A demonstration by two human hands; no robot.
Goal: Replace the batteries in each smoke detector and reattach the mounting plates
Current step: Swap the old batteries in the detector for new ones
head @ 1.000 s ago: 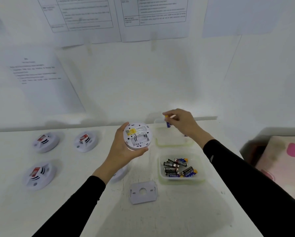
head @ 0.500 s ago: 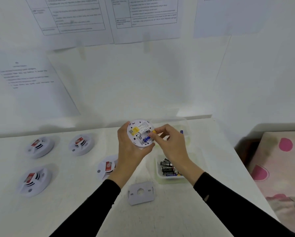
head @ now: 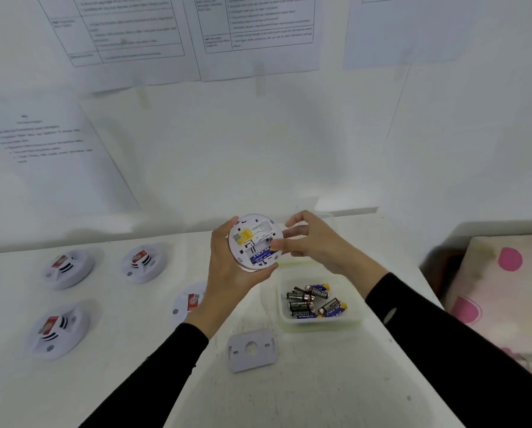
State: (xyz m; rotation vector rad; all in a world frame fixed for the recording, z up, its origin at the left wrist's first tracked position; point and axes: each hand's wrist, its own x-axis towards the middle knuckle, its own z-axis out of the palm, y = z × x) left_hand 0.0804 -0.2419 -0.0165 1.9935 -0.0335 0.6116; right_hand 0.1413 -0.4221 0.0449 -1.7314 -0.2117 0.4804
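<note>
My left hand point(head: 227, 267) holds a round white smoke detector point(head: 253, 239) above the table, its back with a yellow label facing me. A blue battery point(head: 263, 257) lies in its open compartment. The fingertips of my right hand point(head: 311, 239) press at the battery's right end on the detector's edge. A grey mounting plate point(head: 251, 349) lies flat on the table near me. A clear tub point(head: 355, 316) to the right holds several black and blue batteries point(head: 315, 301).
Three white detectors point(head: 68, 268) point(head: 144, 262) point(head: 58, 330) sit face up at the left; another detector point(head: 189, 301) lies partly behind my left wrist. A second clear tub point(head: 328, 216) stands behind my right hand. Papers hang on the wall. A pink-dotted cushion point(head: 505, 291) lies right of the table.
My right hand came from the far tub with a blue battery to the detector. The battery now lies in the compartment, with the fingers at its end.
</note>
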